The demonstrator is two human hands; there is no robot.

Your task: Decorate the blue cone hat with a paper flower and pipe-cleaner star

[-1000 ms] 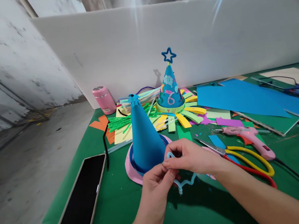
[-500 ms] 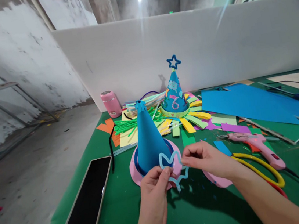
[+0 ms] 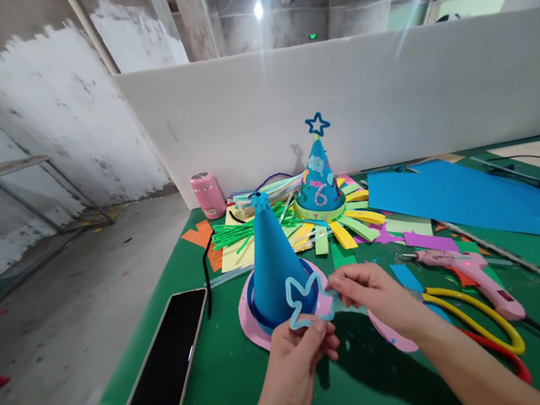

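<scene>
A light-blue pipe cleaner (image 3: 291, 291), bent into a star-like zigzag outline, is held up between my hands. My left hand (image 3: 304, 352) pinches its lower edge. On its right side, my right hand (image 3: 362, 287) grips it between thumb and fingers. Just behind stands a plain blue paper cone hat (image 3: 273, 262) with a pink brim (image 3: 247, 320) and a fringed tip; the pipe cleaner overlaps its lower right in view. Farther back is a decorated cone hat (image 3: 318, 182) with a 6 on it, topped by a dark-blue star (image 3: 318, 124).
A phone (image 3: 164, 361) lies at the left table edge. On the right are a pink glue gun (image 3: 475, 271) and yellow-and-red-handled scissors (image 3: 476, 314). Green pipe cleaners (image 3: 231, 233), a pink flask (image 3: 208, 196) and blue paper sheets (image 3: 445, 198) lie or stand toward the white partition (image 3: 336, 99).
My left hand has shifted its pinch along the pipe cleaner's lower edge, and the star outline has turned. The camera view has tilted slightly up.
</scene>
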